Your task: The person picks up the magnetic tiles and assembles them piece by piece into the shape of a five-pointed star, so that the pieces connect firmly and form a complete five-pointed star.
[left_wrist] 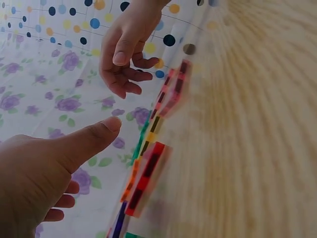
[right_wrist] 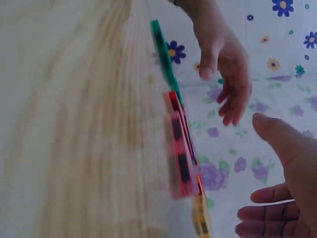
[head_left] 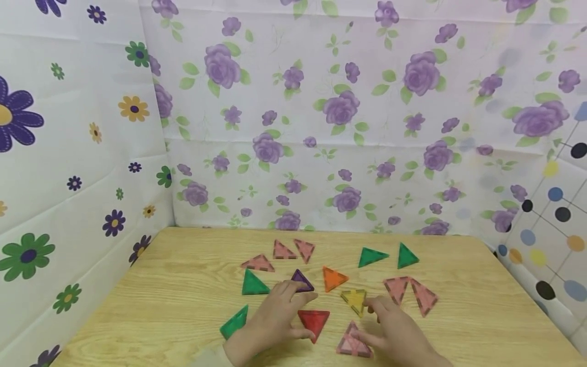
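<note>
My left hand [head_left: 275, 317] hovers over the left-middle of the table, fingers relaxed and nothing in its grasp. Around it lie a red triangle tile [head_left: 314, 322], a purple triangle tile [head_left: 300, 282] partly behind the fingers, and two green tiles, one [head_left: 254, 284] beyond the wrist and one [head_left: 234, 323] left of it. My right hand [head_left: 398, 329] is also raised, its fingers loosely bent and empty in the right wrist view. Nearest to it are a yellow triangle tile [head_left: 355, 298] and a pink triangle tile [head_left: 352, 345]. An orange triangle tile [head_left: 333, 279] sits between and beyond both hands.
Three pink tiles [head_left: 283, 251] lie at the back left of the wooden table [head_left: 183, 285]. Two green triangles [head_left: 407, 256] are at the back right, with two more pink tiles [head_left: 423, 295] nearer the right hand. Flowered cloth [head_left: 321, 153] hangs behind the table.
</note>
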Available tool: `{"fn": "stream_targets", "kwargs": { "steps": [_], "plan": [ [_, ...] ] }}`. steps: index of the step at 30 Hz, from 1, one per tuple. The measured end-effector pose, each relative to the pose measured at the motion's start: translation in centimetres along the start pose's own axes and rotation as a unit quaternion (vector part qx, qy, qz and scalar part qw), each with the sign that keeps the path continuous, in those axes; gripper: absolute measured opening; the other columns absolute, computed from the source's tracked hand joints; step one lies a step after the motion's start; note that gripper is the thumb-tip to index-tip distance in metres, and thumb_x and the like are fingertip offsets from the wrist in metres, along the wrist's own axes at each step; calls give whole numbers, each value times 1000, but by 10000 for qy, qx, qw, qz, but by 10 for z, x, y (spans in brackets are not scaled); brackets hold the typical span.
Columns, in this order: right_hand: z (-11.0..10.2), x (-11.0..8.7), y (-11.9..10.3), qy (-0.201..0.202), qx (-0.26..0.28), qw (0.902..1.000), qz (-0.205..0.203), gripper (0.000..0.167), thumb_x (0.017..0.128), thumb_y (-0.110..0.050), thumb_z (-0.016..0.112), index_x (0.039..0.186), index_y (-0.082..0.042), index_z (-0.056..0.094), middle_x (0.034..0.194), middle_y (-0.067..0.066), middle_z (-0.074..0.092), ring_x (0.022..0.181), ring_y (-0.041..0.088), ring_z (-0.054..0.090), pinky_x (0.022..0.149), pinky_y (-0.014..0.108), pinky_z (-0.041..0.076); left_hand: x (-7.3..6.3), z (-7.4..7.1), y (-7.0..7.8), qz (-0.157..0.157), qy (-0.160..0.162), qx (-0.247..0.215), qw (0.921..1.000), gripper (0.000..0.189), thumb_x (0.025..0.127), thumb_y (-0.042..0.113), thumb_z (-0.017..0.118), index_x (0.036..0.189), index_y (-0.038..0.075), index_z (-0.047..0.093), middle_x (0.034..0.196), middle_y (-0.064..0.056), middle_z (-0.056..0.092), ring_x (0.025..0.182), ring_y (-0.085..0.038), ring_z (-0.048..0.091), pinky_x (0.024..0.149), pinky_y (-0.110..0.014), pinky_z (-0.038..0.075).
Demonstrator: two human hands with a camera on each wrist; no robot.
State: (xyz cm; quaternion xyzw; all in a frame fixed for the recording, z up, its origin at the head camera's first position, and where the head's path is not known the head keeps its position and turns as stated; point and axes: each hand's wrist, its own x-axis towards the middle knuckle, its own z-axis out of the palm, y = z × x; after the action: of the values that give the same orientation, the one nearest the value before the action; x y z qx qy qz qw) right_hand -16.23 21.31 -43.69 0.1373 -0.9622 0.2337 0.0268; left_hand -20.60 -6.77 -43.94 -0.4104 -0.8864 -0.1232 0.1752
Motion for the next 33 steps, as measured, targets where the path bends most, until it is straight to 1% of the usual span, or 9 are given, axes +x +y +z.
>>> {"fn": "stream_targets", "kwargs": {
  "steps": [3, 6, 9, 13, 17, 21, 25, 29, 33],
  "plan": [
    [5, -1, -3, -200, -70, 9996, -176, 63, 80, -65, 64, 116, -13, 60, 107, 0, 61, 85, 12, 60, 66, 29, 50, -2, 5, 3, -101, -337, -94, 9993, 72, 74, 59, 72, 133, 20, 56, 130, -3, 56, 121, -19, 51, 103, -41, 45],
    [10, -1, -4, -377, -125, 9984, -391, 64, 80, -64, 64, 115, -11, 61, 100, -3, 59, 80, 7, 56, 63, 26, 48, -5, 11, 6, -184, -584, -205, 9979, 69, 77, 58, 70, 133, 22, 55, 129, -3, 55, 119, -18, 51, 101, -40, 45],
    [16, -1, -4, -512, -116, 9970, -565, 66, 80, -65, 63, 114, -8, 62, 94, -4, 57, 74, 3, 49, 59, 22, 45, -8, 17, 7, -170, -658, -242, 9974, 67, 78, 58, 71, 133, 22, 56, 126, -2, 56, 115, -16, 51, 98, -37, 47],
    [21, 0, -4, -670, -108, 9960, -579, 68, 78, -66, 63, 111, -7, 63, 90, -4, 55, 70, 1, 43, 56, 21, 39, -10, 23, 8, -47, -513, -112, 9986, 69, 75, 60, 72, 130, 21, 58, 119, 1, 57, 109, -14, 52, 95, -33, 48],
    [24, -1, -3, -812, -221, 9957, -391, 71, 75, -70, 64, 110, -8, 63, 96, -3, 57, 78, 9, 50, 60, 26, 44, -10, 26, 6, -62, -460, -146, 9988, 67, 76, 61, 70, 128, 19, 59, 116, 2, 57, 107, -14, 52, 95, -33, 47],
    [27, -1, -2, -749, -353, 9960, -342, 75, 72, -73, 64, 111, -9, 64, 102, -2, 57, 86, 15, 54, 66, 30, 49, -10, 29, 4, -114, -521, -150, 9985, 64, 80, 62, 66, 126, 18, 60, 115, 3, 57, 108, -13, 52, 98, -35, 45],
    [30, -1, -2, -576, -436, 9961, -499, 73, 73, -72, 65, 112, -11, 64, 103, -2, 57, 88, 16, 55, 67, 31, 50, -10, 30, 3, -139, -597, -105, 9981, 61, 82, 62, 63, 124, 17, 62, 113, 4, 58, 108, -13, 52, 99, -35, 44],
    [31, -1, -2, -516, -451, 9956, -633, 69, 75, -69, 65, 114, -12, 64, 107, 0, 57, 93, 20, 58, 68, 34, 52, -9, 31, 2, -205, -694, -133, 9973, 59, 84, 62, 61, 122, 16, 64, 112, 5, 58, 107, -12, 52, 99, -34, 44],
    [31, 0, -1, -490, -481, 9945, -788, 68, 77, -66, 65, 117, -11, 65, 112, 1, 58, 99, 24, 59, 73, 37, 54, -9, 32, 2, -263, -747, -183, 9967, 58, 84, 61, 61, 122, 17, 64, 110, 6, 57, 105, -11, 51, 98, -34, 44]
  ]
}}
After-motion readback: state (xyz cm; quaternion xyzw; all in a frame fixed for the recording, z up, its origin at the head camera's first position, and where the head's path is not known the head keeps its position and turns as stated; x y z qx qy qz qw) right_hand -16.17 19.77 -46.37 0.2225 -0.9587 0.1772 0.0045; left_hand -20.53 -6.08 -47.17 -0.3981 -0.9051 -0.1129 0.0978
